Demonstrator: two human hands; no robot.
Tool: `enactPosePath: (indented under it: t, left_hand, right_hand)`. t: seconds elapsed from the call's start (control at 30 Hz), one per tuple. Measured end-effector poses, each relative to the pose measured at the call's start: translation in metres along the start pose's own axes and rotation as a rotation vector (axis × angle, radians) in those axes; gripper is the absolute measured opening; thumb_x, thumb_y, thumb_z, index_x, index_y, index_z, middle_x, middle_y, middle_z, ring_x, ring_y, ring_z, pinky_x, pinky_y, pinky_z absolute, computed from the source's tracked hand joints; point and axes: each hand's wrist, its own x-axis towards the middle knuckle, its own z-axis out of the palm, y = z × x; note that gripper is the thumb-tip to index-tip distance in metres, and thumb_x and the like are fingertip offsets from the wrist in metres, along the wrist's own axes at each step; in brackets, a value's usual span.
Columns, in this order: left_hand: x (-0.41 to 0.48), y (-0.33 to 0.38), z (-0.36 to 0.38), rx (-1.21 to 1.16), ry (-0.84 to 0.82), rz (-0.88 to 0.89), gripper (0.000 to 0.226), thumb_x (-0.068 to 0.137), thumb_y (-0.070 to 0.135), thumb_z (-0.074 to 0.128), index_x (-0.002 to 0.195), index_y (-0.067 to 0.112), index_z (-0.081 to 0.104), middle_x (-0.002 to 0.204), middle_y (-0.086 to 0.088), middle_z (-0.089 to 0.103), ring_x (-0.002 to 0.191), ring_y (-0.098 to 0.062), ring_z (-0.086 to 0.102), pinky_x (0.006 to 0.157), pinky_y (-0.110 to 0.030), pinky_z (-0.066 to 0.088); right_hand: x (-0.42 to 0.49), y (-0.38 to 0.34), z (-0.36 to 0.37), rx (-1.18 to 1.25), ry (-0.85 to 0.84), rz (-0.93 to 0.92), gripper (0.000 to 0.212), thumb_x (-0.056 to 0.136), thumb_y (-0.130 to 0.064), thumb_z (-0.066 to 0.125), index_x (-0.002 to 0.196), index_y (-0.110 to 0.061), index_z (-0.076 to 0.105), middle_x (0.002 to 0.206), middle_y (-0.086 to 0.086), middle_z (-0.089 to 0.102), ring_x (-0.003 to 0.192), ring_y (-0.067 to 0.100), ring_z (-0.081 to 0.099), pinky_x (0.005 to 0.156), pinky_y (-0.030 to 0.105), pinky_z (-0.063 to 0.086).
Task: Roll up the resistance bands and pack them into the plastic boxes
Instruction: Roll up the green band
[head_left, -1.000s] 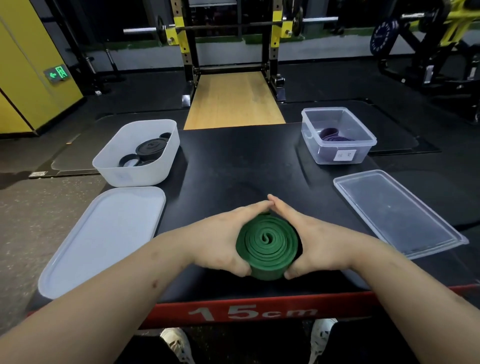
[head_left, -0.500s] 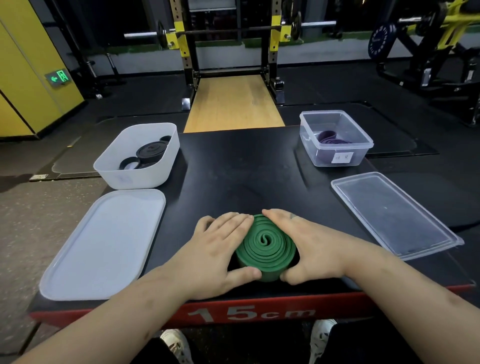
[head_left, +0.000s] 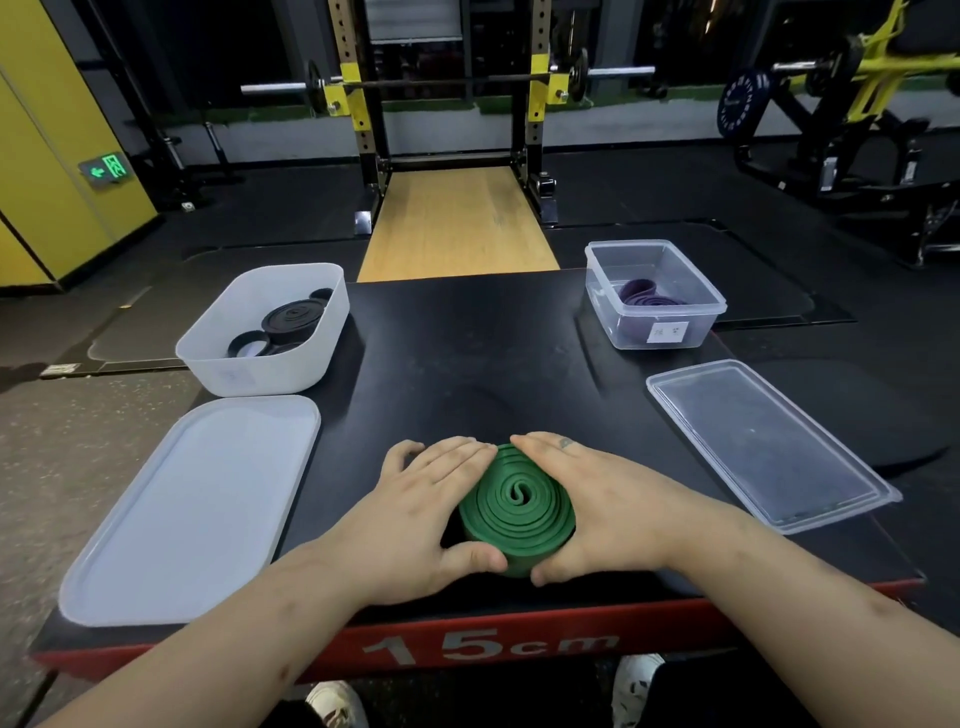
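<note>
- Head view: the work surface is a black padded platform top (head_left: 467, 374) with a red front edge (head_left: 654, 629) marked "15cm".
- Room: a gym with dark floor mats. Beyond the platform stands a yellow-and-black squat rack (head_left: 358, 104) carrying a steel barbell (head_left: 447, 81), and a pale wooden lifting strip (head_left: 457, 223) runs up to the platform. At far left is a yellow wall (head_left: 47, 171) with a green exit sign (head_left: 106, 169). At far right a dark round weight plate (head_left: 743, 104) hangs on a machine.
- Far left of the surface: a white opaque plastic box (head_left: 270, 379) holds black rolled bands (head_left: 291, 322). A white flat lid (head_left: 192, 509) lies just in front of it.
- Far right: a clear plastic box (head_left: 608, 317) holds a purple band (head_left: 649, 297) and has a paper label on its near wall. A clear flat lid (head_left: 769, 447) lies nearer, by the right edge.
- Task item: a green rubber resistance band (head_left: 519, 512), coiled into a spiral roll, lies at the centre near the front edge, outside both boxes.
- The left hand (head_left: 415, 519) grips the roll's left side, fingers laid over the far rim and thumb hooked round the near side.
- The right hand (head_left: 608, 509) grips the right side in the same way.
- Change: a second ago both hands cupped the roll upright at its sides, fingertips meeting behind it. Now the fingers lie flatter over the top. The roll, boxes and lids are in the same places.
</note>
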Motion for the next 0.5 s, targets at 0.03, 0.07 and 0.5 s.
enactPosePath:
  t: [0.03, 0.07, 0.5]
  left_hand:
    - [0.002, -0.001, -0.001, -0.008, 0.006, 0.006, 0.108, 0.081, 0.095, 0.028, 0.163, 0.025, 0.018, 0.166, 0.011, 0.023, 0.153, 0.003, 0.002, 0.124, -0.035, -0.002]
    - [0.005, -0.001, -0.001, -0.019, 0.015, 0.011, 0.108, 0.08, 0.095, 0.03, 0.162, 0.025, 0.019, 0.166, 0.012, 0.024, 0.151, 0.005, 0.001, 0.123, -0.034, -0.002]
    - [0.128, 0.011, -0.034, -0.041, 0.134, 0.026, 0.095, 0.084, 0.089, 0.028, 0.158, 0.029, 0.027, 0.157, 0.013, 0.036, 0.148, -0.004, 0.019, 0.121, -0.033, 0.005]
  right_hand:
    - [-0.001, 0.001, 0.0, -0.002, 0.012, -0.005, 0.139, 0.056, -0.078, 0.077, 0.163, -0.031, 0.003, 0.169, -0.013, 0.01, 0.153, 0.003, 0.019, 0.124, 0.026, 0.026]
    - [-0.001, 0.003, -0.001, 0.002, 0.025, -0.007, 0.139, 0.056, -0.078, 0.077, 0.163, -0.031, 0.003, 0.169, -0.014, 0.011, 0.153, 0.001, 0.018, 0.123, 0.025, 0.025]
    - [-0.004, 0.069, -0.089, 0.025, 0.206, 0.103, 0.12, 0.064, -0.067, 0.085, 0.16, -0.041, 0.018, 0.156, -0.023, 0.027, 0.14, -0.006, 0.03, 0.116, 0.021, 0.03]
